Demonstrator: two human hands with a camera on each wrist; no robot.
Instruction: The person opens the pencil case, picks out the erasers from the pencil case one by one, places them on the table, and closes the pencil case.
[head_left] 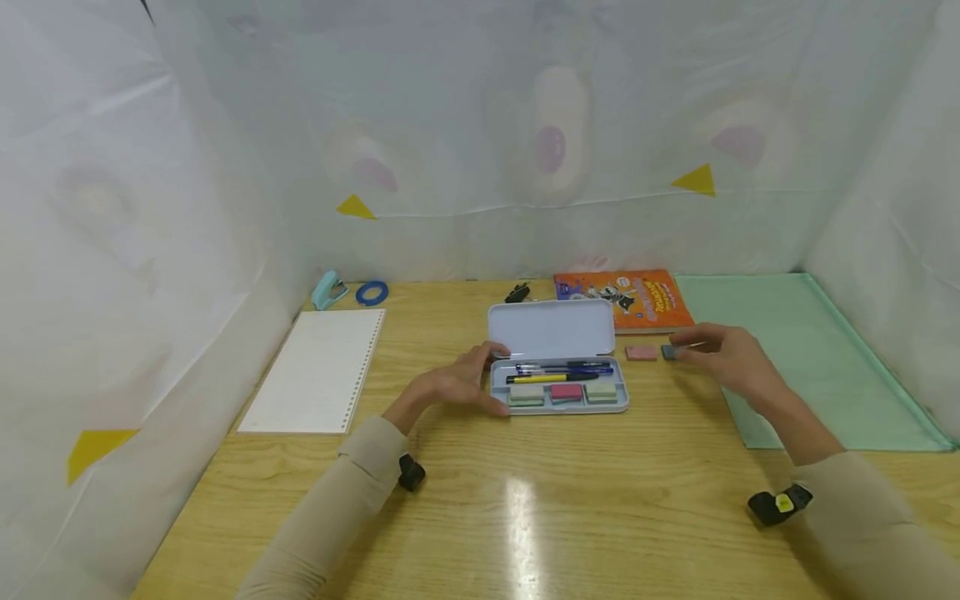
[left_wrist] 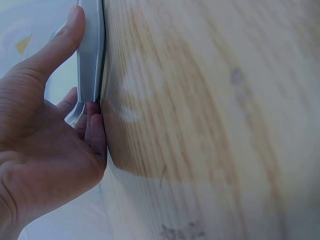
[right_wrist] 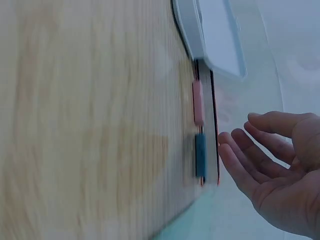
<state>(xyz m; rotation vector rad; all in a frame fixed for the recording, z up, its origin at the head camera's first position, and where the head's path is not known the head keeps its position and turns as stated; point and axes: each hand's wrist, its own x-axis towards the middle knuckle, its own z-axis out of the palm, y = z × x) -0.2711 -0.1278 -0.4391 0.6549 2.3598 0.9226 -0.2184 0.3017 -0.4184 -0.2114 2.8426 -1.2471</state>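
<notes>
A pale pencil case (head_left: 551,327) lies with its lid raised. My left hand (head_left: 457,382) grips its left end, thumb at the front corner and fingers round the side; the left wrist view shows the thumb on the case's wall. Inside are several pens, a yellow one (head_left: 551,379) in front, and a row of erasers with a red one (head_left: 566,392) in the middle. To the right of the case, a pink eraser (head_left: 641,353) and a blue eraser (right_wrist: 201,155) rest on the table. Over the blue one hovers my right hand (head_left: 723,360), fingers spread and holding nothing.
An orange book (head_left: 652,300) and a black clip (head_left: 517,292) lie behind the case. A green translucent mat (head_left: 825,358) covers the right side. On the left are a white notepad (head_left: 315,371), a light-blue stapler (head_left: 328,290) and a blue ring (head_left: 372,292).
</notes>
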